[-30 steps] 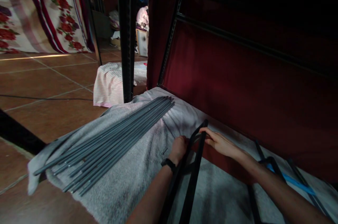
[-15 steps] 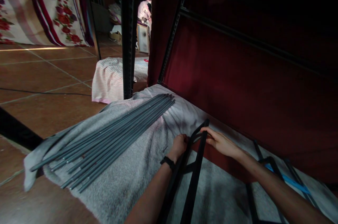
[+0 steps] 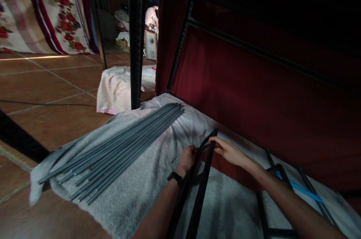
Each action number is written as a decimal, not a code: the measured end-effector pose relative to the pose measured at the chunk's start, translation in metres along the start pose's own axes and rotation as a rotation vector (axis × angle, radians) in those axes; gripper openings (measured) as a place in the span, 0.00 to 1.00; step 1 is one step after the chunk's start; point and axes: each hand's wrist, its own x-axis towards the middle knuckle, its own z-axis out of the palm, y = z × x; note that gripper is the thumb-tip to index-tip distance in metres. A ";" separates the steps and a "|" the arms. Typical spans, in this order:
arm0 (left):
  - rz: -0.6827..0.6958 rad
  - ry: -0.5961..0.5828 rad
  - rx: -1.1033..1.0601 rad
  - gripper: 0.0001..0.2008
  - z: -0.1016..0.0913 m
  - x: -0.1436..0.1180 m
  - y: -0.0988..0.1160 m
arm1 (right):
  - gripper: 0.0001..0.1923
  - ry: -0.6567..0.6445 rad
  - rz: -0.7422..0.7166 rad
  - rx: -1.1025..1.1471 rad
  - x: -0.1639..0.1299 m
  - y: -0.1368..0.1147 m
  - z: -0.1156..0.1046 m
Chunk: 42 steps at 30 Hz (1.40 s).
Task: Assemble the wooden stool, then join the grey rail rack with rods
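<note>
Both hands, left hand [image 3: 188,156] and right hand [image 3: 228,151], closed on black frame [image 3: 204,171]; grey rods [image 3: 118,148] beside

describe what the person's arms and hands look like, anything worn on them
Both forearms are bare, with no sleeves in view. The left hand has a dark band, like a watch or fitness strap, around its wrist. The right hand shows no ring, glove or wristband, though the light is dim.
</note>
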 end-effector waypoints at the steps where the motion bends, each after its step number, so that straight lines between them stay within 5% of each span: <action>1: -0.006 0.000 -0.009 0.02 -0.001 -0.001 0.000 | 0.23 -0.001 0.006 -0.006 0.000 0.000 0.000; 16: -0.037 -0.016 -0.096 0.08 -0.004 -0.002 -0.007 | 0.25 -0.023 0.016 0.003 -0.003 -0.005 -0.001; 42: -0.062 -0.030 0.074 0.07 -0.013 -0.006 0.003 | 0.24 0.007 -0.002 0.047 -0.003 -0.001 -0.002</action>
